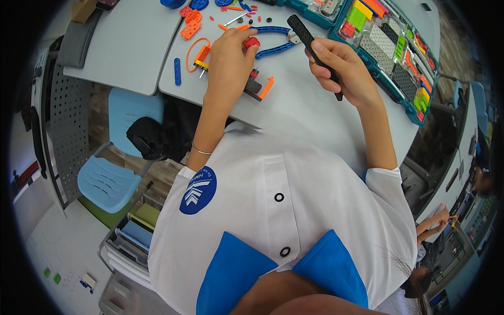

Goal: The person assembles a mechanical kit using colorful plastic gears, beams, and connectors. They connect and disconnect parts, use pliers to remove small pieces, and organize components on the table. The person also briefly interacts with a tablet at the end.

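My right hand (344, 68) is raised over the table, its fingers closed round a long black perforated beam (302, 34) that slants up to the left. Farther left, my left hand (229, 65) reaches over the parts, thumb and fingertips closed about a small red plastic piece (253, 42). Below its palm lies a partly hidden assembly, with an orange bracket and black block (257, 89) on one side and an orange part with a wire (202, 53) on the other. Blue-handled pliers (275, 51) lie open between my hands.
Gears (199, 4), orange connectors (191, 25), a blue beam (177, 71) and a screwdriver (236, 19) lie at the far left. A teal sorting case (374, 71) full of colourful parts stands at right. A blue chair (109, 184) is beside the table. Another person's hands (440, 218) show at far right.
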